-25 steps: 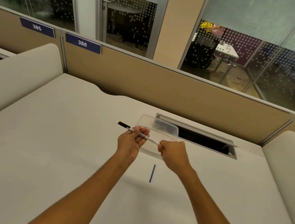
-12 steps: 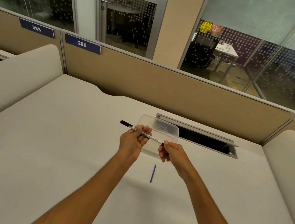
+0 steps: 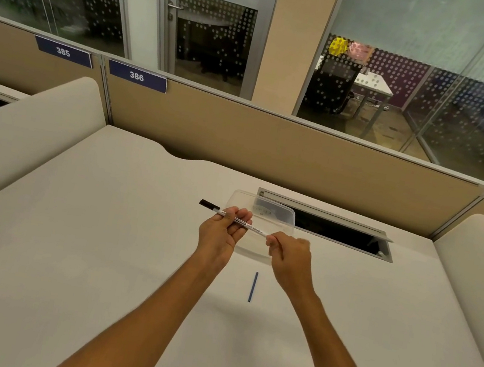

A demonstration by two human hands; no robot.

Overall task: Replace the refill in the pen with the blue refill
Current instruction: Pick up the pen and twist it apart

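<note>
The near half of the flat off-white desk (image 3: 66, 266) lay bare, leaving open surface on both sides of the two forearms. The thin blue refill rod (image 3: 253, 286) lay on the desk between the wrists, lengthwise away from the person, apart from both hands.

Above it, both hands were raised over the desk. The left hand (image 3: 221, 234) was curled palm-up, its fingertips pinching the middle of the slim white pen with black printed lettering (image 3: 239, 220). The pen ran from upper left to lower right; its black cap end (image 3: 207, 204) projected clear to the left of the left hand. The right hand (image 3: 290, 257) was closed, its fingertips pinching the right-hand end of the pen. That end was hidden by the fingers, so its condition could not be determined.

Directly behind the hands lay a clear plastic rectangular container (image 3: 274, 212), partly covered by them. Just beyond it to the right, a rectangular cable opening with a raised grey flap (image 3: 339, 228) interrupted the surface. Rounded off-white side dividers (image 3: 20, 120) bounded the desk on both sides. A tan partition panel (image 3: 271, 153) closed the far edge, carrying a blue label numbered 386 (image 3: 137, 76).
</note>
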